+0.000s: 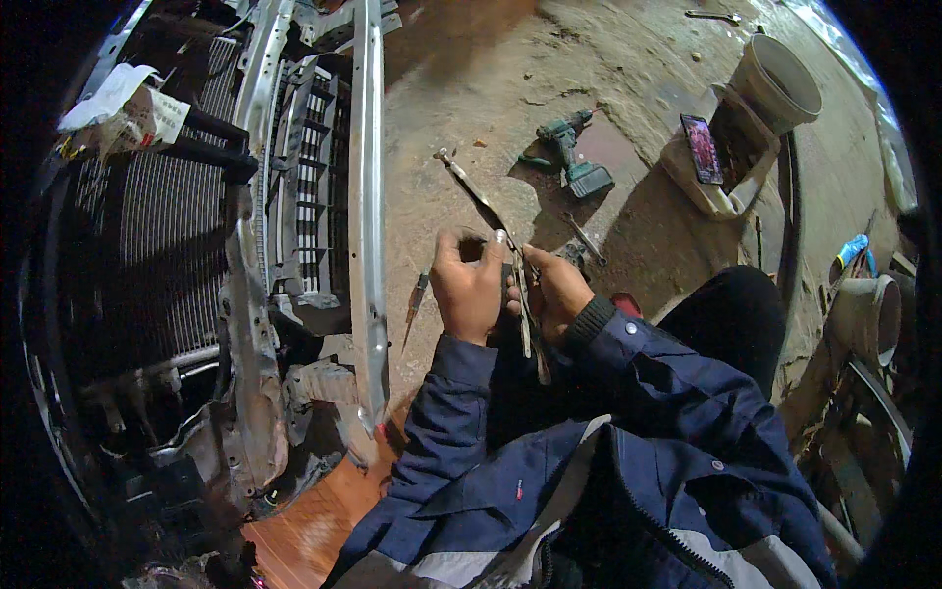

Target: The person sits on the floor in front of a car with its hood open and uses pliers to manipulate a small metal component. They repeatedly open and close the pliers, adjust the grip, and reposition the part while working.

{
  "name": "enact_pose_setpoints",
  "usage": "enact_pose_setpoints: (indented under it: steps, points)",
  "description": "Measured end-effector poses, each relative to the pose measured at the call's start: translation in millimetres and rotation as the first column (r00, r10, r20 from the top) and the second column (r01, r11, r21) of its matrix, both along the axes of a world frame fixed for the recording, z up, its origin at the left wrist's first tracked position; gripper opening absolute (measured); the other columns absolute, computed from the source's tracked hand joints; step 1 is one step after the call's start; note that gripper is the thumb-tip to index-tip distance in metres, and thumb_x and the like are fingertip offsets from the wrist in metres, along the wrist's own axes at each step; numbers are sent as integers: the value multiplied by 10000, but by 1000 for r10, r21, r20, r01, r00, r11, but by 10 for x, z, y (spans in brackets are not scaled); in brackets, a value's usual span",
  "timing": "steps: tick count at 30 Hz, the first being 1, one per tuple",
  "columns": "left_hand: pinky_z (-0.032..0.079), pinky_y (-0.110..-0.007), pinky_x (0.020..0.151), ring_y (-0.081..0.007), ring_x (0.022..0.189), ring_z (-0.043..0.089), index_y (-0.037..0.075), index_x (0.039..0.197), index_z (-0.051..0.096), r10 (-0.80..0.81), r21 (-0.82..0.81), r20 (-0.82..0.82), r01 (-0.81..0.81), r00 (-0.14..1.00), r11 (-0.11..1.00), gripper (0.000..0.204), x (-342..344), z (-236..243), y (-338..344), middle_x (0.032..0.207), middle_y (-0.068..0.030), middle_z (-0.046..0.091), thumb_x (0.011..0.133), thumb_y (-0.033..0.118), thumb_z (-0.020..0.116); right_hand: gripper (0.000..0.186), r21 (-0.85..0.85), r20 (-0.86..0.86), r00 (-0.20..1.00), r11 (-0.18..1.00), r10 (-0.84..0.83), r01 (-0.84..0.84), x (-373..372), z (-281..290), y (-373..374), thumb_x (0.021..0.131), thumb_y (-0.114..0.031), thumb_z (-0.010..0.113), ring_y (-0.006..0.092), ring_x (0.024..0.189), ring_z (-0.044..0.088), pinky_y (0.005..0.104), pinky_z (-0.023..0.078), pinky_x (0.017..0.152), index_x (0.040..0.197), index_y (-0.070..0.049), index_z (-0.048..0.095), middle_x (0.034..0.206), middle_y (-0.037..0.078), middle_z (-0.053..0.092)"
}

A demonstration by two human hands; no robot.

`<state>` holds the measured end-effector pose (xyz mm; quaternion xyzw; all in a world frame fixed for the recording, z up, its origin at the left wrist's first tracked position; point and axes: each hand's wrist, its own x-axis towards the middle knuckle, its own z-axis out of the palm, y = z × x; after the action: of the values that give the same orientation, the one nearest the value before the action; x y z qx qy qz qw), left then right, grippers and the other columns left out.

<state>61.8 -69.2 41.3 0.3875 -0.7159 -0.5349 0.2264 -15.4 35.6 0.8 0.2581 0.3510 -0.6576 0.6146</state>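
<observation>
My left hand (468, 290) and my right hand (557, 290) meet in front of my body, both closed around long, slender, dull metal pieces (471, 188). These run diagonally, one end pointing up and left and the other ends hanging below my fingers; I cannot make out exactly what they are. My left thumb rests on the metal near the middle. Just left of my hands a thin pointed tool (418, 294) lies on the floor (442, 118). Beyond them are a green cordless drill (579, 172) and a spanner (584, 233) with further small parts beside it.
A stripped vehicle front with radiator (147, 255) and long metal rail (370, 226) fills the left. At right are a bucket (795, 98), a phone (702, 147) on a dirty container (736, 201), another bucket (868, 319) and blue-handled tools (849, 253). An orange board (299, 530) lies lower left.
</observation>
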Motion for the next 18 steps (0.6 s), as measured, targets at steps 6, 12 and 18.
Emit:
enact_pose_setpoints:
  steps: [6, 12, 18]
  points:
    - [517, -314, 432, -134, 524, 662, -44, 917, 719, 5, 132, 184, -30, 983, 991, 264, -91, 91, 58, 711, -79, 706, 970, 196, 816, 346, -105, -52, 998, 994, -41, 35, -13, -6, -60, 1153, -396, 517, 230, 727, 713, 382, 613, 633, 1168, -77, 651, 904, 85, 710]
    - [522, -330, 455, -169, 526, 689, -60, 858, 741, 21, 104, 259, -50, 966, 993, 293, -103, 59, 33, 713, -125, 739, 942, 206, 831, 346, -12, -29, 998, 998, -63, 62, 0, -19, -71, 1123, -415, 569, 215, 603, 640, 386, 607, 624, 1081, -82, 652, 801, 64, 657]
    - [566, -422, 647, -241, 672, 750, -54, 849, 754, 42, -194, 343, 27, 938, 981, 234, -102, -109, 32, 745, -178, 763, 895, 171, 800, 322, 45, -391, 920, 999, 15, 3, -37, -292, -100, 1085, -429, 629, 161, 531, 505, 330, 459, 534, 958, -134, 637, 700, 2, 564]
